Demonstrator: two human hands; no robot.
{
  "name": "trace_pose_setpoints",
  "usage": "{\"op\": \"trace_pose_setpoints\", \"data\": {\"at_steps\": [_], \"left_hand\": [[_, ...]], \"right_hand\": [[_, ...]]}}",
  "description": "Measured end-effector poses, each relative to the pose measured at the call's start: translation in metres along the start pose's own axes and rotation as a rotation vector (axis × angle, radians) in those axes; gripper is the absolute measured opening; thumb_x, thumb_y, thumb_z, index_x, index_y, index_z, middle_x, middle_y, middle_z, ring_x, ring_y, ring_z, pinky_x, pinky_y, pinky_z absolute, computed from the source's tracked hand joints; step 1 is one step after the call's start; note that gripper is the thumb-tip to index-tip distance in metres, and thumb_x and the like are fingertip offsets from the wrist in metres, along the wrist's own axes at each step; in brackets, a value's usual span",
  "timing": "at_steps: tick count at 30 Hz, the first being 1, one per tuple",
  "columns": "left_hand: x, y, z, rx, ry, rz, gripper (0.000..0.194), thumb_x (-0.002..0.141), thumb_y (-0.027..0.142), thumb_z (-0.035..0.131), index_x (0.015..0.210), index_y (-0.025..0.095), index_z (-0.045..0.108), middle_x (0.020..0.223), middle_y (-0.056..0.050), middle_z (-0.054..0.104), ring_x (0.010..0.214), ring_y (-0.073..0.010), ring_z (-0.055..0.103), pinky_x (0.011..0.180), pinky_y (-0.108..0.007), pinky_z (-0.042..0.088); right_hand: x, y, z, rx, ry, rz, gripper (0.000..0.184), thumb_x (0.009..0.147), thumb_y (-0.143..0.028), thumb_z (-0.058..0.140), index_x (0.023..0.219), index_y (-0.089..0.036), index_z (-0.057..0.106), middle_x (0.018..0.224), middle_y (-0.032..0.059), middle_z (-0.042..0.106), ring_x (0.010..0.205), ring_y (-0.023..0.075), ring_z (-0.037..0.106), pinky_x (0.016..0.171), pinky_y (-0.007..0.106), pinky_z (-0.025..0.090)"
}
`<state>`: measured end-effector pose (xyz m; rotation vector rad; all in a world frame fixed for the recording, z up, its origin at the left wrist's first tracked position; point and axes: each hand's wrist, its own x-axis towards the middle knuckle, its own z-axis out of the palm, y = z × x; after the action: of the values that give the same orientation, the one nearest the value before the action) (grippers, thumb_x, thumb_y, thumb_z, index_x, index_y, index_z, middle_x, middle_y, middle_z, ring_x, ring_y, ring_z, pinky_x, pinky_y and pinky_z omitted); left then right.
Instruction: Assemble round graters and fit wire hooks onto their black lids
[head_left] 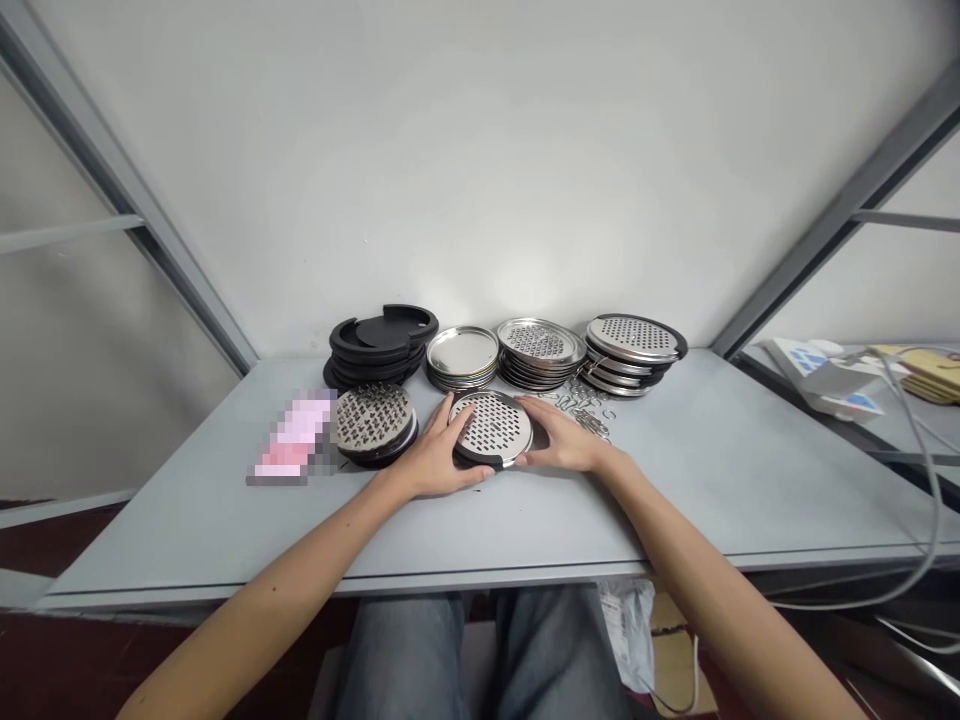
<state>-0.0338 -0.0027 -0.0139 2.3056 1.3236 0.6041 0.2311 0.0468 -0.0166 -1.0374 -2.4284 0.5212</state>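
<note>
A round metal grater (495,425) with a black rim sits on the tabletop between my hands. My left hand (441,452) grips its left side, fingers on the upper edge and thumb along the lower edge. From the right, my right hand (559,437) curls round the grater's edge with thumb and fingers. Left of my left hand stands a stack of rough-toothed grater discs (373,420). Several small metal rings and clasps (589,408) lie scattered beyond my right hand.
Along the wall stand stacks of black round holders (382,345), plain metal discs (462,352), toothed grater discs (541,345) and rimmed graters (636,340). A blurred pink item (296,435) lies at left. White boxes (821,378) and a cable (934,490) are at far right.
</note>
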Motion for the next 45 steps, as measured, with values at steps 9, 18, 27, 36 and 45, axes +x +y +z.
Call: {"op": "trace_pose_setpoints", "data": {"at_steps": [9, 18, 27, 36, 45], "left_hand": [[0.002, -0.001, -0.001, -0.021, 0.000, -0.005, 0.101, 0.068, 0.060, 0.071, 0.148, 0.018, 0.025, 0.158, -0.016, 0.005, 0.144, -0.0347, 0.014, 0.115, -0.047, 0.023], [0.002, -0.001, 0.000, 0.030, -0.005, -0.002, 0.104, 0.065, 0.062, 0.071, 0.148, 0.020, 0.024, 0.158, -0.014, 0.002, 0.145, -0.0337, 0.010, 0.116, -0.045, 0.022], [0.002, 0.000, -0.003, -0.073, -0.018, -0.001, 0.095, 0.075, 0.064, 0.062, 0.149, 0.019, 0.023, 0.158, -0.016, 0.008, 0.142, -0.0344, 0.020, 0.114, -0.047, 0.026], [0.006, 0.000, -0.011, -0.180, 0.016, 0.182, 0.073, 0.087, 0.059, 0.048, 0.144, 0.016, 0.034, 0.146, -0.014, 0.041, 0.139, -0.0288, 0.031, 0.113, -0.045, 0.028], [0.006, 0.006, -0.010, -0.218, 0.134, 0.216, 0.066, 0.088, 0.059, 0.045, 0.139, 0.017, 0.041, 0.142, -0.015, 0.044, 0.133, -0.0292, 0.040, 0.111, -0.044, 0.032]], "right_hand": [[0.000, -0.004, -0.003, -0.016, -0.013, 0.014, 0.100, 0.060, -0.063, 0.073, 0.139, -0.012, 0.041, 0.139, 0.0201, 0.046, 0.128, 0.0369, 0.043, 0.107, 0.054, 0.034], [-0.001, -0.005, -0.001, -0.027, -0.022, 0.078, 0.107, 0.057, -0.065, 0.074, 0.141, -0.009, 0.038, 0.145, 0.0236, 0.037, 0.134, 0.0385, 0.037, 0.110, 0.056, 0.030], [-0.002, -0.005, -0.011, 0.128, 0.109, 0.020, 0.091, 0.065, -0.059, 0.072, 0.139, -0.015, 0.041, 0.143, 0.0186, 0.043, 0.132, 0.0359, 0.040, 0.110, 0.054, 0.031], [0.000, -0.004, -0.009, 0.217, 0.355, 0.014, 0.060, 0.072, -0.039, 0.072, 0.127, -0.021, 0.054, 0.124, 0.0113, 0.060, 0.106, 0.0265, 0.060, 0.090, 0.044, 0.051], [0.000, -0.005, -0.005, 0.147, 0.510, -0.024, 0.041, 0.078, -0.038, 0.067, 0.116, -0.023, 0.066, 0.110, 0.0076, 0.070, 0.097, 0.0255, 0.065, 0.088, 0.042, 0.052]]}}
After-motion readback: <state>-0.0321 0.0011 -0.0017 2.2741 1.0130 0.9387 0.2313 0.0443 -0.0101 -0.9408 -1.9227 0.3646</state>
